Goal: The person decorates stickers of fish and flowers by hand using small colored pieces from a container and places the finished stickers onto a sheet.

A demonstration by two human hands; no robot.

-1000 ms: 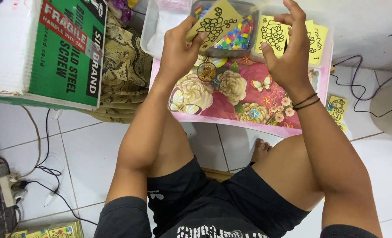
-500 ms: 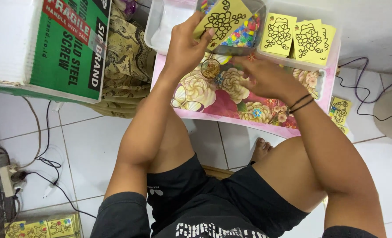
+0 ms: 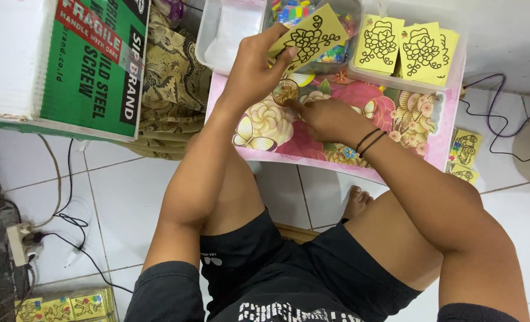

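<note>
My left hand holds up a yellow card with a black flower outline above the small pink floral table. My right hand rests low on the tabletop, its fingers touching a round roll of clear tape that lies on the flower pattern. Two black bands circle my right wrist. A clear tray at the table's back right holds several more yellow outline cards.
A clear tub with a plastic bag and colourful small pieces sits at the back. A green-and-white cardboard box and patterned cloth lie to the left. Cables and a power strip are on the tiled floor. More cards lie right of the table.
My right hand put its yellow card into the clear tray, then dropped to the tape roll on the table. My left hand kept holding its card up.
</note>
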